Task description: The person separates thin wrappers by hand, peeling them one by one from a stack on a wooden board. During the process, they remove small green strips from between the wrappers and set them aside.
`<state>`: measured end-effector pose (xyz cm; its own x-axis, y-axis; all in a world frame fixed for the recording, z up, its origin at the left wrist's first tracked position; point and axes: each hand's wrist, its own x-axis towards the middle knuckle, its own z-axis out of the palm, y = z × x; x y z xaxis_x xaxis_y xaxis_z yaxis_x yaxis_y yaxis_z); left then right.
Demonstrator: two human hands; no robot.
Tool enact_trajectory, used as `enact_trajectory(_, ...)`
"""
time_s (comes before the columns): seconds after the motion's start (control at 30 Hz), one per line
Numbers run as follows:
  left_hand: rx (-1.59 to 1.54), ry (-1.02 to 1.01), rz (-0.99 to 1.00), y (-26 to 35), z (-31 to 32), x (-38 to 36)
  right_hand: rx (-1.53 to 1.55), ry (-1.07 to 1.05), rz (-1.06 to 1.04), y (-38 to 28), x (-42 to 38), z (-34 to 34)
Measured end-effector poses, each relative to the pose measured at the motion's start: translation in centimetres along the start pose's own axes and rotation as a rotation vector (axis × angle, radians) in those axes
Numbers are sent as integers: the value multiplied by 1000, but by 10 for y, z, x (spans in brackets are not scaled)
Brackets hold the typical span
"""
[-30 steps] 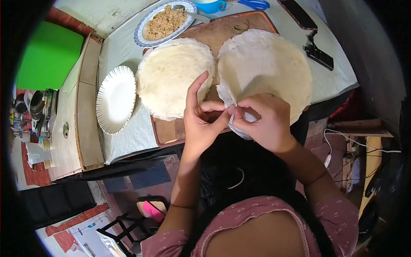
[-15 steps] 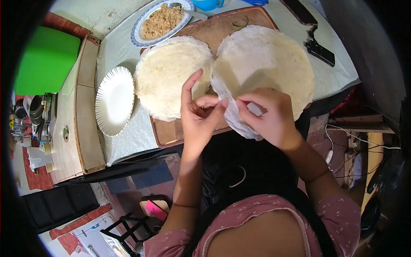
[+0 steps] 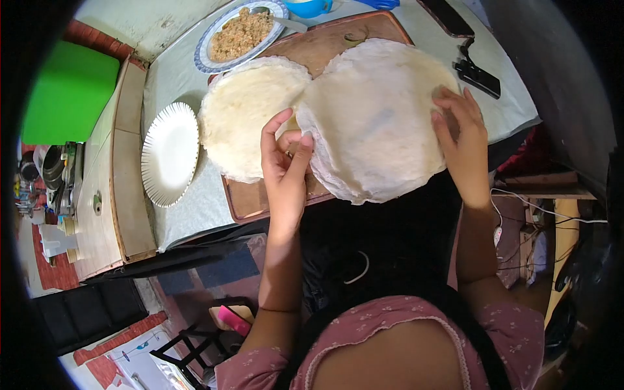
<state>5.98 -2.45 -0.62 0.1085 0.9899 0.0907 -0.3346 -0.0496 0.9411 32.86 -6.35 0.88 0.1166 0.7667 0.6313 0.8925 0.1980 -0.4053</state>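
Note:
Two piles of thin, round, pale wrappers lie on a brown wooden board (image 3: 312,52). My left hand (image 3: 286,162) pinches the left edge of the top sheet of the right-hand wrappers (image 3: 377,117) between thumb and finger. At the right edge of the same wrappers is my right hand (image 3: 463,140), its fingers curved and apart, touching or just over the surface. The left-hand wrappers (image 3: 250,110) lie flat beyond my left hand.
An empty white fluted plate (image 3: 170,155) is at the left. Behind the board stand a blue-rimmed plate of minced filling (image 3: 239,36) with a spoon and a blue cup (image 3: 311,8). A black phone-like device (image 3: 448,16) lies at the back right.
My right hand has moved from beside my left hand to the wrappers' right edge. The sheet's folded lower left part now lies more spread out. My left hand has shifted slightly left.

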Motion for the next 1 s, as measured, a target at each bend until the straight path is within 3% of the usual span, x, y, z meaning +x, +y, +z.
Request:
enact_trajectory(0.2, 330, -87, 149, 10, 14, -14, 43, 73, 66, -4, 4, 1)
enact_trajectory(0.33, 350, -150, 94, 14, 12, -23, 105, 80, 98, 6, 5, 3)
enact_trajectory(0.53, 285, -120, 72, 14, 3, -5, 299, 10, 333, -5, 12, -3)
enact_trajectory(0.73, 165, 133, 63, 5, 6, 4, 183, -29, -29, -5, -4, -9)
enact_trajectory(0.87, 379, 89, 224, -1, 7, -10, 331, -126, 65, -10, -6, -20)
enact_trajectory(1.0, 335, -21, 76, 9, 10, -21, 251, -197, -125, -18, -3, -21)
